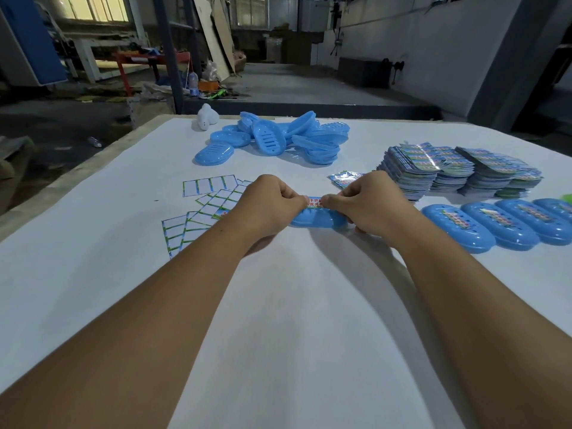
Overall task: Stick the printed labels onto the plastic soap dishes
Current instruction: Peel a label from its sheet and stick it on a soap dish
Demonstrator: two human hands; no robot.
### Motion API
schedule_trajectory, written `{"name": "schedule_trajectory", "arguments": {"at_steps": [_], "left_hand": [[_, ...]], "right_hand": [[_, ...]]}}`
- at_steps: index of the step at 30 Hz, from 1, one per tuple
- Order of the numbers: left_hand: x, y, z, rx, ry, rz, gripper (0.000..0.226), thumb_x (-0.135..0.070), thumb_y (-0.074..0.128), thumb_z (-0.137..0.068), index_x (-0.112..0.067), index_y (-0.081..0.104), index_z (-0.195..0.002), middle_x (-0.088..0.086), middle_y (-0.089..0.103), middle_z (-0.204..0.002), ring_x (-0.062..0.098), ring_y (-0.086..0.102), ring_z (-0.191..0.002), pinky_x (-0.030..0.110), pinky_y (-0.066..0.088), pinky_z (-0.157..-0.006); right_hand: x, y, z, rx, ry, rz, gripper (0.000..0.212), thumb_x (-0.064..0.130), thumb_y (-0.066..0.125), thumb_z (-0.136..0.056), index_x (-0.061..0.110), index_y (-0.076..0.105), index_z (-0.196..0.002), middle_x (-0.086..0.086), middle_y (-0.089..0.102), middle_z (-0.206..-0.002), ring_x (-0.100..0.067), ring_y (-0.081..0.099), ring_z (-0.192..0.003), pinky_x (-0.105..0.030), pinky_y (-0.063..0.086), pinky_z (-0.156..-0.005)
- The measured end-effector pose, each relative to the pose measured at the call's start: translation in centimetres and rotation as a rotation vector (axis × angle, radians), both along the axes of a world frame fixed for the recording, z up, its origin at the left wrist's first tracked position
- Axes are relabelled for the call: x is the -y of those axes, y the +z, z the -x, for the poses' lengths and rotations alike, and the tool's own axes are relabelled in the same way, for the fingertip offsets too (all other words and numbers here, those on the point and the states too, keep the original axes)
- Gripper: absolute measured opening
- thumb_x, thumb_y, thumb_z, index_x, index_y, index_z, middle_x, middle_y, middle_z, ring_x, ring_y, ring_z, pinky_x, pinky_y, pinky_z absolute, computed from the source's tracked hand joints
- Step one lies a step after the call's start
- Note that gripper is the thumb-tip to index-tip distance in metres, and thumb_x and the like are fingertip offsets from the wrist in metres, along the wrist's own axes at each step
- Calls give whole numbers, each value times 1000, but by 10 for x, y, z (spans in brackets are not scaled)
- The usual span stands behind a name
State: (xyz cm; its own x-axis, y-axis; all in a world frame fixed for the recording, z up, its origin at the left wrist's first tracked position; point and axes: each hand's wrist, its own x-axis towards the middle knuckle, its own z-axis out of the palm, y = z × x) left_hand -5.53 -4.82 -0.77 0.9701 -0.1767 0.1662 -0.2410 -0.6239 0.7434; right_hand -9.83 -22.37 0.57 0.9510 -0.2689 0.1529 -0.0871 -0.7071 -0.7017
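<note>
Both the left hand [272, 205] and right hand [368, 202] pinch a label [315, 202] with curled fingers over the soap dish [312, 218] at mid-counter, twelve o'clock of the forearms; uneven lowering could likely stick it crooked or wrinkled.

A blue soap dish [315, 218] is being held on the white table [294, 305] between the left hand [266, 209] and the right hand [371, 205], and a printed label [314, 202] is being pinched at its two ends by the curled fingers, just above the dish's top. Emptied label backing sheets [201, 209] are being kept to the left of the hands, with a loose pile of unlabelled dishes [278, 137] lying farther back. Stacks of printed labels [448, 171] and a row of labelled dishes [501, 226] are being kept on the right.
</note>
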Motion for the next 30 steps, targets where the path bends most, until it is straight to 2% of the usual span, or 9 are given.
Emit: {"name": "schedule_trajectory", "arguments": {"at_steps": [8,13,15,18,21,24,27,30], "left_hand": [[2,-1,0,13,26,-48,23,-39,71,-85,-20,71,-71,-10,64,-65,3,57,-63,22,35,-53],[8,-3,3,80,85,-89,23,-40,71,-80,-22,68,-64,-11,63,-63,3,58,-65,21,36,-51],[10,-1,4,99,94,-128,25,-40,71,-78,-19,69,-64,-7,66,-64,11,62,-69,23,41,-53],[14,2,7,135,109,-187,31,-40,68,-76,-10,71,-69,7,72,-72,26,63,-69,38,55,-65],[18,4,10,182,142,-233,30,-41,66,-78,-13,66,-67,3,70,-71,25,65,-76,39,57,-71],[19,4,11,224,143,-268,27,-43,64,-81,-17,64,-72,-1,68,-77,26,63,-84,38,55,-76],[19,5,12,253,135,-312,26,-44,63,-84,-18,65,-82,1,68,-85,27,61,-91,38,53,-78],[17,5,11,297,151,-383,38,-51,63,-86,-15,61,-98,4,67,-97,29,58,-99,39,50,-80]], "right_hand": [[1,0,-1,-3,5,10,38,39,78,-82,3,75,-72,-6,50,-49,-12,33,-30,-23,32,-45],[0,-1,-3,-19,-15,39,38,43,79,-80,5,77,-75,-4,51,-48,-11,34,-28,-21,32,-43],[-1,-1,-3,-17,-33,71,36,43,80,-79,9,76,-69,0,51,-42,-10,36,-26,-19,32,-40],[-5,-1,-4,-6,-66,136,35,41,76,-78,9,74,-64,-1,55,-39,-8,42,-26,-22,38,-44],[-11,-1,-4,16,-83,206,39,44,73,-78,6,75,-67,-8,65,-49,-16,60,-42,-32,56,-55],[-13,-1,-6,22,-104,271,44,49,71,-79,6,75,-70,-8,62,-51,-28,66,-56,-38,60,-64],[-11,1,-7,-3,-119,328,51,56,71,-77,6,67,-75,-5,58,-58,-27,59,-58,-31,53,-58],[-6,1,-6,-46,-127,344,60,67,71,-75,12,48,-66,-4,51,-59,-21,48,-54,-29,32,-47]]}}
